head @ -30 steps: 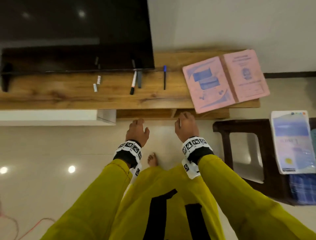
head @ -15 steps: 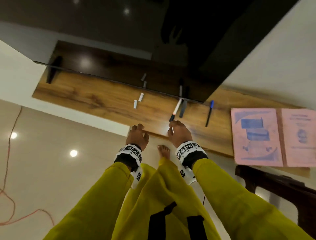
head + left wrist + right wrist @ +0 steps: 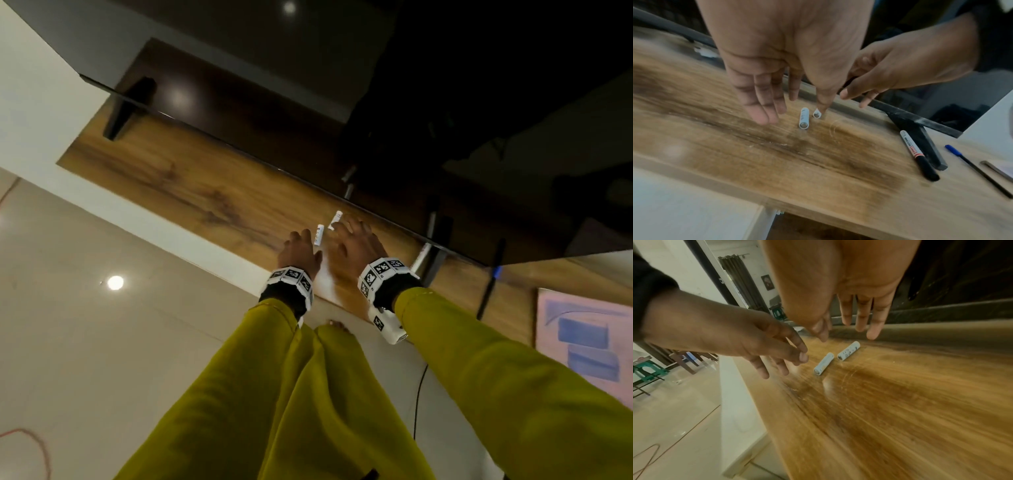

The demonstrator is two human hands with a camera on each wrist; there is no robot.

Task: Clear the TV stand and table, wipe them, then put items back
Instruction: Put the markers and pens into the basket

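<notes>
We note both hands held out over the front part of the wooden TV stand (image 3: 191, 192), neither gripping anything. Our left hand (image 3: 298, 251) hovers with fingers straight and loosely spread, fingertips (image 3: 764, 116) just short of the nearer battery (image 3: 804, 119); whether the thumb touches the second battery (image 3: 817, 114) we cannot tell from the left wrist view. Our right hand (image 3: 354, 245) is likewise spread, fingers relaxed and pointing down above the farther battery (image 3: 849, 350), not touching it in the right wrist view. The two white batteries lie side by side, close but apart, on the stand between its front edge and the lower edge of the TV (image 3: 308, 85). Toward the stand's right end lie a black-capped marker (image 3: 917, 154) beside the TV's foot (image 3: 920, 141), then a blue pen (image 3: 970, 164), then a pink booklet (image 3: 585, 339) at the right end. Motion blur smears the wood grain.
</notes>
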